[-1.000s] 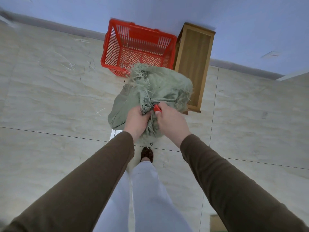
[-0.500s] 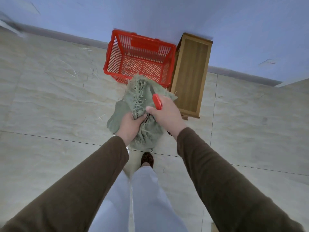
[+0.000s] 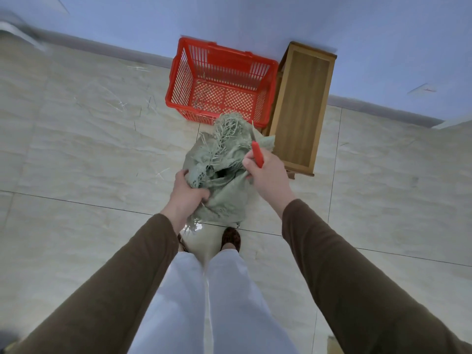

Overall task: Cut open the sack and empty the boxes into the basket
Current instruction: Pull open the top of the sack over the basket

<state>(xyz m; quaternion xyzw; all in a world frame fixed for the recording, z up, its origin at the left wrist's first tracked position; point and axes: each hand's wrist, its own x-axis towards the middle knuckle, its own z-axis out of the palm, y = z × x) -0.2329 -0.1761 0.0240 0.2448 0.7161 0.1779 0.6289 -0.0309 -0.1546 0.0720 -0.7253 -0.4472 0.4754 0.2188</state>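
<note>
A green woven sack (image 3: pixel 224 192) with a frayed, torn top stands on the tiled floor in front of my feet. My left hand (image 3: pixel 187 194) grips the sack's left edge. My right hand (image 3: pixel 265 175) holds a red-handled cutter (image 3: pixel 257 153) and also clutches the sack's right edge, so a dark opening shows between my hands. The red plastic basket (image 3: pixel 178 72) sits just beyond the sack against the wall, with only a few loose fibres inside. No boxes are visible; the sack hides its contents.
A wooden stool (image 3: pixel 301 106) stands right of the basket, close to the sack. Loose straw-like fibres lie scattered on the floor tiles to the left. A blue wall runs behind. My legs and dark shoes (image 3: pixel 231 238) are directly below the sack.
My hands have moved apart, spreading the sack's mouth open. The sack has sunk lower, away from the basket's front. The cutter handle now points up from my right hand.
</note>
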